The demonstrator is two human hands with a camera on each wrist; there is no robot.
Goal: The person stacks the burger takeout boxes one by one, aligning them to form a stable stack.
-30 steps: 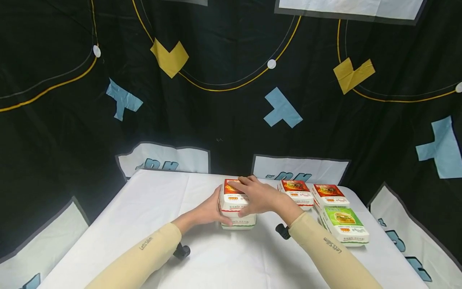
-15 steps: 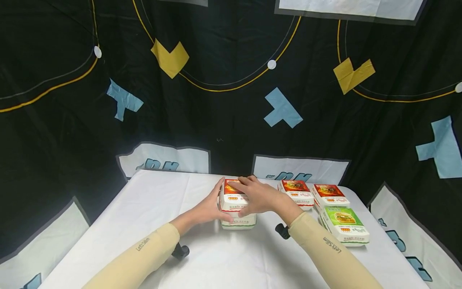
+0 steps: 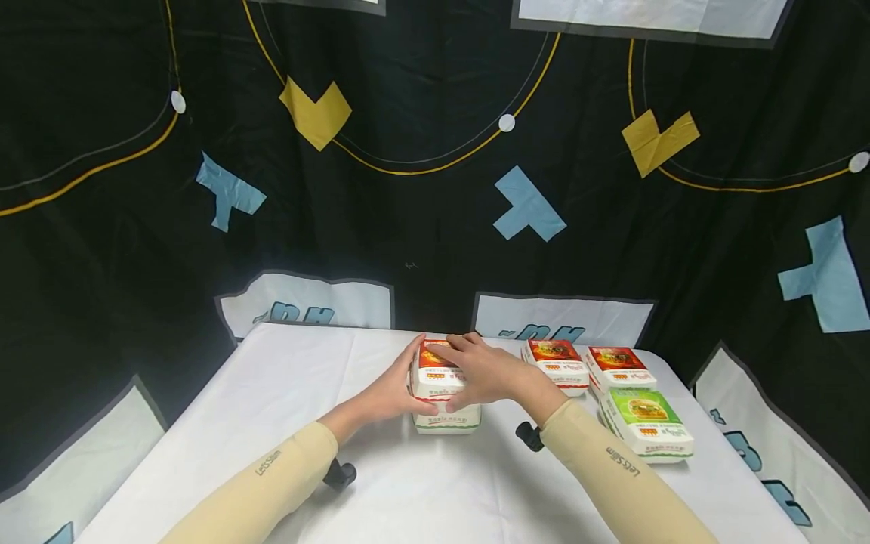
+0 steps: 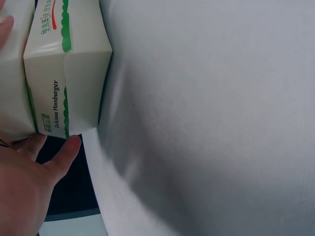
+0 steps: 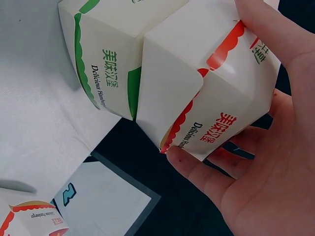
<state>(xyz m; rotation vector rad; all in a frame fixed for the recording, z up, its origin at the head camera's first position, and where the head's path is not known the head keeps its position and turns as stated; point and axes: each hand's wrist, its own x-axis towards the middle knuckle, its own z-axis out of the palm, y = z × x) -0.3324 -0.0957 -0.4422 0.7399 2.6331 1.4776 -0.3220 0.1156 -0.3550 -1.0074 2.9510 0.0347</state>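
Note:
Two paper burger boxes stand stacked near the far edge of the white table. On top is a red-printed burger box; beneath it is a green-trimmed burger box. My left hand holds the stack's left side, thumb in front and fingers toward the back; the left wrist view has fingertips right at the lower box's end. From the right, my right hand grips the upper box, its thumb on the front and its fingers over the far side. In the right wrist view the red-trimmed box sits slightly turned against the green-trimmed one.
To the right stand two more red-topped burger boxes and, nearer, a green-topped burger box. The white-covered table ends just behind the stack. A black curtain hangs beyond it.
My left hand's fingers have slid slightly up and farther along the stack's left side. The right hand keeps its grip, and the boxes stay in place; the head view has shifted slightly.

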